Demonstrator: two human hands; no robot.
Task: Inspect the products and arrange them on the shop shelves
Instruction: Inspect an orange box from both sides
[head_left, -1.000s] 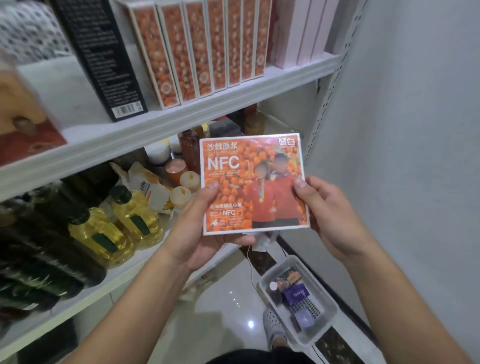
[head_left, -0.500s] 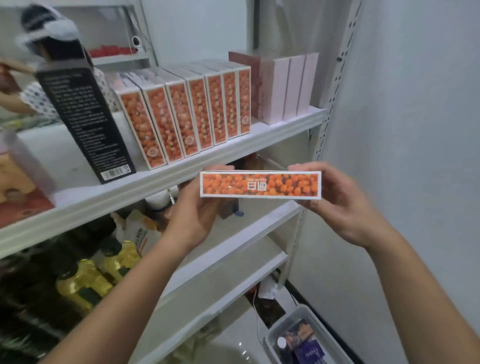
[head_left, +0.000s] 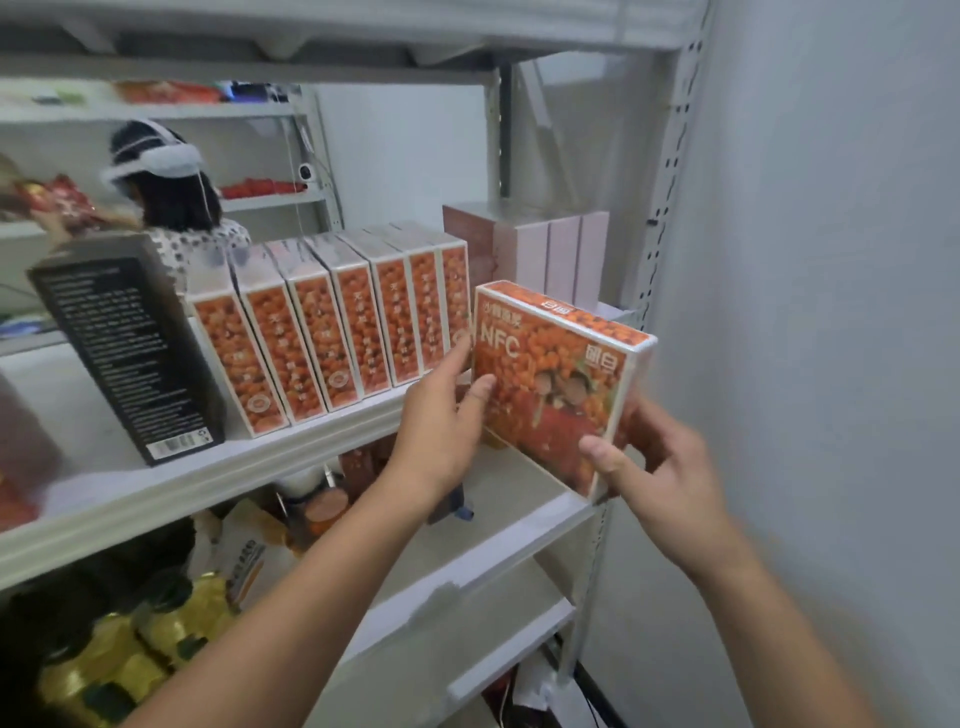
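**One box in hand, seven in the row**

From my remote seat I count two hands on one orange box (head_left: 550, 384), the one printed NFC. My left hand (head_left: 441, 421) pinches its left edge, thumb on the printed front and fingers curled behind. My right hand (head_left: 660, 478) grips the lower right corner, thumb laid across the front and the other fingers wrapped underneath. The box hangs tilted in the air at the right end of the shelf (head_left: 208, 483), front face toward me, its left edge just beside the last box of the row.

That row of orange boxes (head_left: 332, 343) stands upright on the shelf, narrow faces outward. I count seven, packed side by side. Behind the held box stand three pink boxes (head_left: 563, 260), also upright and touching. One black box (head_left: 130, 343) leans at the row's left end.

On the shelf below I see yellow bottles (head_left: 130, 660), too blurred to count. Beyond the shelving stands one other person (head_left: 176, 202) wearing a white headset.
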